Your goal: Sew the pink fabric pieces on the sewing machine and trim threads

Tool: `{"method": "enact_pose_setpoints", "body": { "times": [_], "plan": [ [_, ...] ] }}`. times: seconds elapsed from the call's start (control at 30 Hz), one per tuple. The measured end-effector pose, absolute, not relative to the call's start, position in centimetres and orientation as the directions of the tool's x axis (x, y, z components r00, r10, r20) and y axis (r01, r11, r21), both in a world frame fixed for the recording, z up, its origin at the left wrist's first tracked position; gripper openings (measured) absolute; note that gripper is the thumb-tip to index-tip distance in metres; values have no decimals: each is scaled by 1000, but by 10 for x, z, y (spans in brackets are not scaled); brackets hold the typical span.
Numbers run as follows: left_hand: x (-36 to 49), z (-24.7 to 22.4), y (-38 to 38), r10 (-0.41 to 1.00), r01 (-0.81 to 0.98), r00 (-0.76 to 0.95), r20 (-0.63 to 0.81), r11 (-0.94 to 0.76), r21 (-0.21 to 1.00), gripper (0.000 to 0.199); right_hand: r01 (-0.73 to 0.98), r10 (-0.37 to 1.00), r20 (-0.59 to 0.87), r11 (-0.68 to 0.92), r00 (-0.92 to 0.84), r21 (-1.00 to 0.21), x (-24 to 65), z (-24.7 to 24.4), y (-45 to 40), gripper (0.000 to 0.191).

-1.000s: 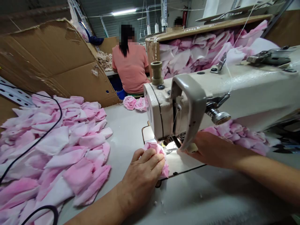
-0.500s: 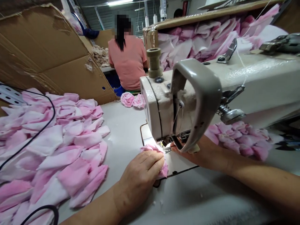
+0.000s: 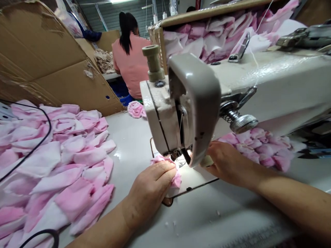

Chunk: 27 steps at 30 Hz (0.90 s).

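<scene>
A small, crumpled cloth (image 3: pixel 177 180), pink with paler folds, is grasped by the left hand (image 3: pixel 152 181), left of the right hand (image 3: pixel 223 160), at the lit plate (image 3: pixel 194 179) of the machine (image 3: pixel 204 103). The right fingertips are hidden; what is gripped there cannot be told. Left of the left hand, a pink-and-white heap (image 3: pixel 59 162) is spread on the pale, lint-specked table (image 3: pixel 196 215). Beyond both hands, a person (image 3: pixel 131 65) and cardboard (image 3: pixel 64 72) are seen.
</scene>
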State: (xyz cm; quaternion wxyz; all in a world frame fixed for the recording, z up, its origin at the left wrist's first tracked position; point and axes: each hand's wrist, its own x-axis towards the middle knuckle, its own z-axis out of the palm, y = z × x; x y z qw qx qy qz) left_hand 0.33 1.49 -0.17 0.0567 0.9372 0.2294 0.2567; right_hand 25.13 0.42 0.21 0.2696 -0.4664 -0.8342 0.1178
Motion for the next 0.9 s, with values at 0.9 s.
{"method": "enact_pose_setpoints", "body": {
  "times": [0.9],
  "plan": [
    [5,0,8,393,342,812,432,-920,194,23,774,871,217,490,-440,-401,239,-9,1,14]
  ]
}}
